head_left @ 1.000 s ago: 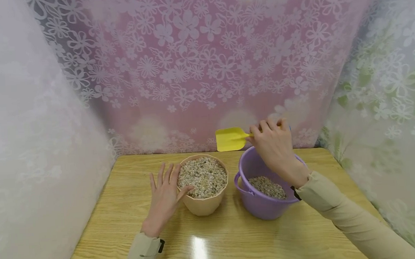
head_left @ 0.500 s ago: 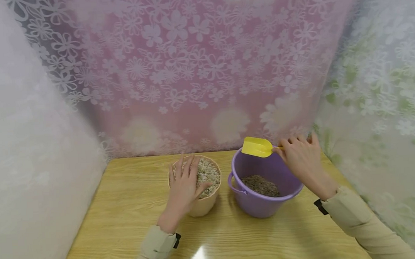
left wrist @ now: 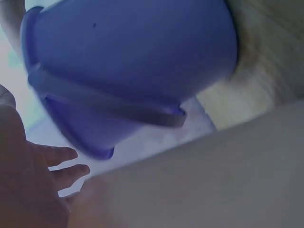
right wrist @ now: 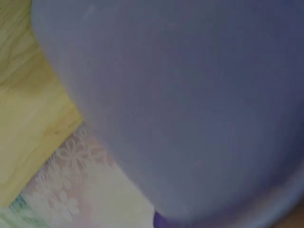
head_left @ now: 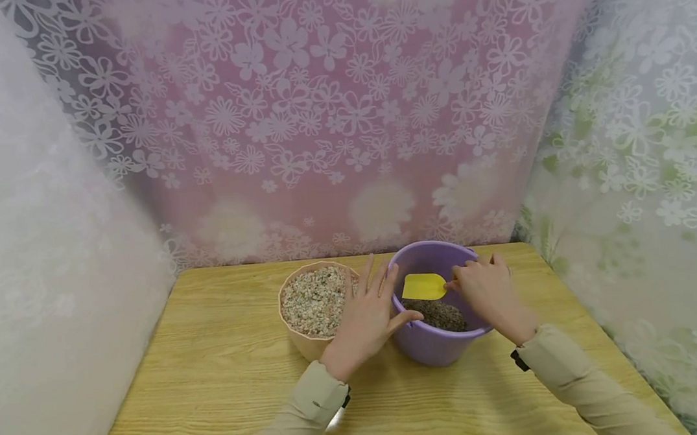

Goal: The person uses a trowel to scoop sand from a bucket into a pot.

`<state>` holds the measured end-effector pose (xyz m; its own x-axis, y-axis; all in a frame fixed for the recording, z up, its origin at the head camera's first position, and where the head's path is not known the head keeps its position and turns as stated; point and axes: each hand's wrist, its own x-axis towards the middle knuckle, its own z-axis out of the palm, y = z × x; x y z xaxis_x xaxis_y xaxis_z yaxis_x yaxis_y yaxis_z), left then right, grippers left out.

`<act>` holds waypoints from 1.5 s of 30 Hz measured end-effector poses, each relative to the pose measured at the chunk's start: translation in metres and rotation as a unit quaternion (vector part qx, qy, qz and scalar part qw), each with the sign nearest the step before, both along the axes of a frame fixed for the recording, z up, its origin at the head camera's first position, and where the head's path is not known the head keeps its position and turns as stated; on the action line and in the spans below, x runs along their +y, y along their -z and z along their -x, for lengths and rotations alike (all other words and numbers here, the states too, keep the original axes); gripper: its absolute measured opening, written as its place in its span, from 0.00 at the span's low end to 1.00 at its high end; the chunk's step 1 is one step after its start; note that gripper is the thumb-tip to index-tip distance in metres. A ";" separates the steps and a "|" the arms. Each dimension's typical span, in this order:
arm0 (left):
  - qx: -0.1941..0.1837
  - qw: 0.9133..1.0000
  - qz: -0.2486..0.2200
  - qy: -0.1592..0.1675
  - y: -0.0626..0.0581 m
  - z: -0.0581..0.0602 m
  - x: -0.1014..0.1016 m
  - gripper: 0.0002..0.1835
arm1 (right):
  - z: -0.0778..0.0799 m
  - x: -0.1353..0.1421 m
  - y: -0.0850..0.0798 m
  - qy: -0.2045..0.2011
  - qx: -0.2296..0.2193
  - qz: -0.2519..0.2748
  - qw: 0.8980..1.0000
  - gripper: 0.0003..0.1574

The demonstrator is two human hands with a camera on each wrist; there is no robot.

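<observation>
My right hand grips the handle of a yellow toy shovel over the purple bucket. The blade is inside the rim, just above a heap of small gravel-like grains low in the bucket. My left hand has its fingers spread at the bucket's left rim and overlaps the beige pot's right side. Grains fill the beige pot close to its rim. In the left wrist view, the bucket shows its handle, with my left fingers spread near it.
Both containers stand side by side on a wooden table. Behind it hangs a pink flowered curtain, with pale curtains at the sides. The bucket's wall fills most of the right wrist view.
My left hand has moved right from the beige pot to the bucket's rim. The right hand has brought the shovel from above and behind the bucket down into it.
</observation>
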<state>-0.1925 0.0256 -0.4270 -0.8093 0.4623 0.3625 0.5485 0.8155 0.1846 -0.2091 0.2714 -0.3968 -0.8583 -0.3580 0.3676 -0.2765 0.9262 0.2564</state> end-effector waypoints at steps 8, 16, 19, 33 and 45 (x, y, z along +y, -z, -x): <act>0.020 1.000 0.007 -0.009 0.016 -0.002 0.011 0.49 | 0.012 -0.004 0.021 -0.006 -0.036 0.026 0.999 0.17; 0.030 0.999 0.001 -0.018 0.021 -0.001 0.012 0.47 | 0.012 -0.007 0.022 -0.013 -0.037 0.028 0.999 0.17; 0.027 0.999 -0.003 -0.019 0.022 -0.001 0.012 0.47 | 0.012 -0.009 0.022 -0.011 -0.054 0.022 0.998 0.17; 0.025 0.999 0.007 -0.025 0.023 -0.002 0.012 0.47 | 0.011 -0.007 0.027 -0.019 -0.104 0.009 0.994 0.19; 0.028 0.999 0.015 -0.028 0.024 -0.001 0.012 0.47 | 0.010 -0.009 0.023 -0.021 -0.115 0.037 0.992 0.10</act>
<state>-0.1914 0.0374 -0.4513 -0.8129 0.4284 0.3946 0.5109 0.8498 0.1299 -0.2194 0.2619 -0.4202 -0.9076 -0.3744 0.1898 -0.3584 0.9266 0.1136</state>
